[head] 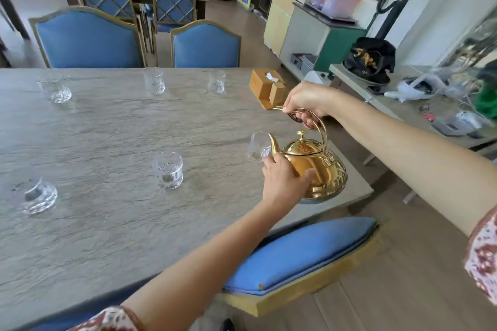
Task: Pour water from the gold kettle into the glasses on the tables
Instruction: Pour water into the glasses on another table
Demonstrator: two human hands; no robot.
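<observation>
While gold metal kettle [314, 166] is at near right corner of grey stone-look bench [107, 223]: spout beside rim of clear cut-glass tumbler [257, 147].
Right hand [306, 103]: fingers curled round arched handle [322, 127].
Left hand [282, 183]: palm and fingers laid against kettle's belly.

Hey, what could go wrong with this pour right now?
1. The kettle spout sits beside the glass rather than clearly over it, so tipping may spill water onto the table.
2. The left hand rests on the kettle right by that glass and might knock it.
3. Both stand near the table's edge.
</observation>
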